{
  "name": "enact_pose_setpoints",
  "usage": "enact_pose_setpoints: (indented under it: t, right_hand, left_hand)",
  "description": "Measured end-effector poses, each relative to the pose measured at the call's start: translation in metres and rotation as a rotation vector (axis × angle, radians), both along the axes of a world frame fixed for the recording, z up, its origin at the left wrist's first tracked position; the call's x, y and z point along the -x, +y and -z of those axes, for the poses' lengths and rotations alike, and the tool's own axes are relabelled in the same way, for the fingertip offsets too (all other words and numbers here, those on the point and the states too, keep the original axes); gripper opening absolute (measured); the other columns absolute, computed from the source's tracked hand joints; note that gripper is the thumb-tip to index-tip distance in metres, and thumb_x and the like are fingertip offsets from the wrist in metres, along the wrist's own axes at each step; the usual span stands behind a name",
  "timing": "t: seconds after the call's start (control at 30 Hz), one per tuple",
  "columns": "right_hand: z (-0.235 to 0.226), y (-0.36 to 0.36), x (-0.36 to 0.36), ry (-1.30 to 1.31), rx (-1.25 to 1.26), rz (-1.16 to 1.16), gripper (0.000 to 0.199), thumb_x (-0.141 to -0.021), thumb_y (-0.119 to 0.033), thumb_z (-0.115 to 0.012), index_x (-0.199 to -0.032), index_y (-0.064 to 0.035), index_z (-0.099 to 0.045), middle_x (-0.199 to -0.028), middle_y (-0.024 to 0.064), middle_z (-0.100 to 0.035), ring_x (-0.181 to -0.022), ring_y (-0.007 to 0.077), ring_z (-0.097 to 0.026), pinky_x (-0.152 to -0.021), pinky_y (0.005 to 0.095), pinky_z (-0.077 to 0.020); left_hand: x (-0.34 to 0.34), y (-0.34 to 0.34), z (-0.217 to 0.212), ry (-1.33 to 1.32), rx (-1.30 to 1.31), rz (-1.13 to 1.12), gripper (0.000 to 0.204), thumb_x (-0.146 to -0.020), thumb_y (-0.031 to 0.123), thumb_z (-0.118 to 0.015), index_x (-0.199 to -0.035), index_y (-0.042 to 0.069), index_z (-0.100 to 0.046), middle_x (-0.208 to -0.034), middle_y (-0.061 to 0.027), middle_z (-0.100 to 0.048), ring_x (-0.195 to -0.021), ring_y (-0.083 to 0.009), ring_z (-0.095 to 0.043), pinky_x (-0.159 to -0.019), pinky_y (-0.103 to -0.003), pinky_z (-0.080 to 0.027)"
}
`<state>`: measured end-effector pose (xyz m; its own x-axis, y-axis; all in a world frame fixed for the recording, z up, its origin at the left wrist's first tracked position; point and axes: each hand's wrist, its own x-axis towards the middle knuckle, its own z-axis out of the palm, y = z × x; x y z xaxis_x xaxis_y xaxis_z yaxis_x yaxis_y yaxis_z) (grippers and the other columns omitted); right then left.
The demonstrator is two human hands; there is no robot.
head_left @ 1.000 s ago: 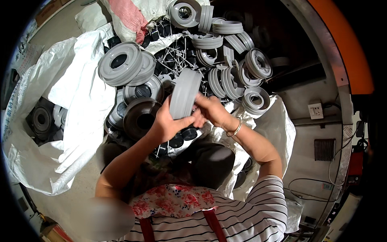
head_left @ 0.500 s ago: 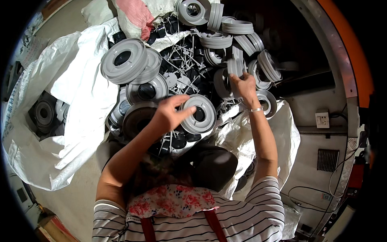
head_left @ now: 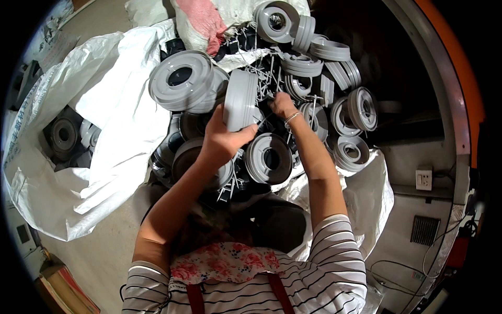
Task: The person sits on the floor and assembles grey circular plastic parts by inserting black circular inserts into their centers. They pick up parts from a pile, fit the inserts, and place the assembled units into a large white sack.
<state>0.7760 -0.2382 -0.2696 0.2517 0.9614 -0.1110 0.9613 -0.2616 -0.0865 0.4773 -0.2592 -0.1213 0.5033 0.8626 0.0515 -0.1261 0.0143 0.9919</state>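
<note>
Pale floor (head_left: 112, 235); at left, a crinkled white sack (head_left: 125, 110). Mid-scene, a ridged grey ring (head_left: 239, 99) is grasped on edge by the left hand (head_left: 224, 135). The right hand (head_left: 284, 106) curls near thin white sticks (head_left: 265, 78); its hold I cannot tell.

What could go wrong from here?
1. The grey ring might slip: only the left hand grips it.
2. The bracelet behind the right hand could snag on loose white sticks.
3. The big ring overlaps a lower ring, so a knock might slide it off.
</note>
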Motion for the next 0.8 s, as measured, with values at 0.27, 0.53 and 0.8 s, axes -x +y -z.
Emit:
enact_pose_setpoints:
  t: [0.27, 0.53, 0.8]
  right_hand:
    - [-0.071, -0.009, 0.027, 0.172, 0.197, 0.207, 0.03, -0.073, -0.024, -0.064, -0.083, 0.0041, -0.065, -0.096, 0.0256, -0.063, -0.095, 0.0383, -0.061, -0.081, 0.0425, -0.0499]
    - [0.0, -0.004, -0.002, 0.137, 0.155, 0.25, 0.038, -0.079, -0.03, -0.059, -0.091, 0.0059, -0.064, -0.101, 0.0287, -0.061, -0.096, 0.0438, -0.058, -0.082, 0.0429, -0.0494]
    - [0.034, -0.007, 0.001, 0.217, -0.048, 0.382, 0.024, -0.071, -0.023, -0.063, -0.074, 0.0009, -0.062, -0.078, 0.023, -0.064, -0.078, 0.039, -0.063, -0.072, 0.0428, -0.0509]
  left_hand:
    - [0.004, 0.0, -0.003, -0.025, 0.222, -0.065, 0.046, -0.075, 0.016, -0.076, -0.109, -0.004, -0.053, -0.098, -0.0094, -0.063, -0.085, -0.0152, -0.06, -0.078, -0.029, -0.047]
    - [0.001, -0.014, 0.006, -0.156, 0.275, -0.007, 0.037, -0.077, 0.013, -0.073, -0.108, 0.0, -0.057, -0.097, -0.0078, -0.064, -0.086, -0.0142, -0.06, -0.078, -0.029, -0.048]
    - [0.013, -0.012, 0.01, -0.156, 0.367, 0.025, 0.041, -0.078, 0.014, -0.074, -0.111, -0.001, -0.056, -0.097, -0.0066, -0.064, -0.087, -0.0118, -0.059, -0.08, -0.028, -0.048]
